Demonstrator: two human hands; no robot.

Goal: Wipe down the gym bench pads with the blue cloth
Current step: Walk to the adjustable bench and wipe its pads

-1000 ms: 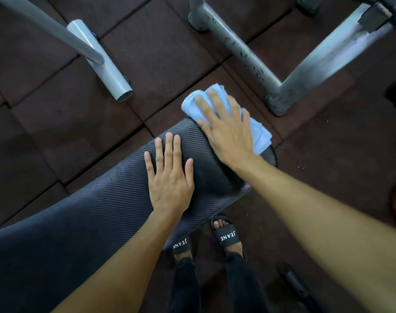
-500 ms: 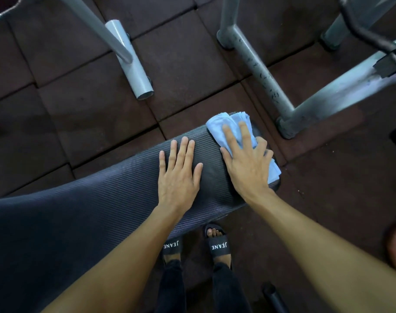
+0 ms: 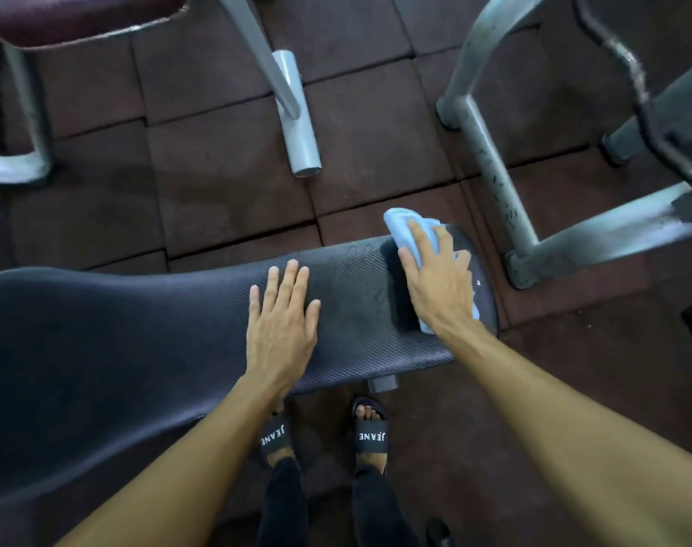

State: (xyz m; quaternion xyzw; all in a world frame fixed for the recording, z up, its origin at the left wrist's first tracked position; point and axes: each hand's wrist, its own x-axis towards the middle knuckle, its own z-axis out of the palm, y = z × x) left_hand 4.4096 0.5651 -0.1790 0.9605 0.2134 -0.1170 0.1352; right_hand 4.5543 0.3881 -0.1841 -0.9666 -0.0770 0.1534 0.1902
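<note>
A long dark ribbed bench pad (image 3: 139, 341) runs from the lower left to the right of the middle. Its right end holds the blue cloth (image 3: 405, 227), bunched under my right hand (image 3: 439, 286), which presses it flat with fingers spread; most of the cloth is hidden beneath the palm. A darker damp band lies on the pad just left of that hand. My left hand (image 3: 283, 325) rests palm down on the pad's middle, fingers together, holding nothing.
Grey metal frame legs (image 3: 490, 167) stand on the floor tiles to the right of the pad's end. A grey tube foot (image 3: 300, 128) lies behind the pad. A maroon padded seat (image 3: 72, 17) is at top left. My sandalled feet (image 3: 370, 428) stand below the pad.
My right hand has slid the cloth toward the near edge of the pad's right end. The view has tilted upward, showing more floor and the maroon seat. My left hand stays put.
</note>
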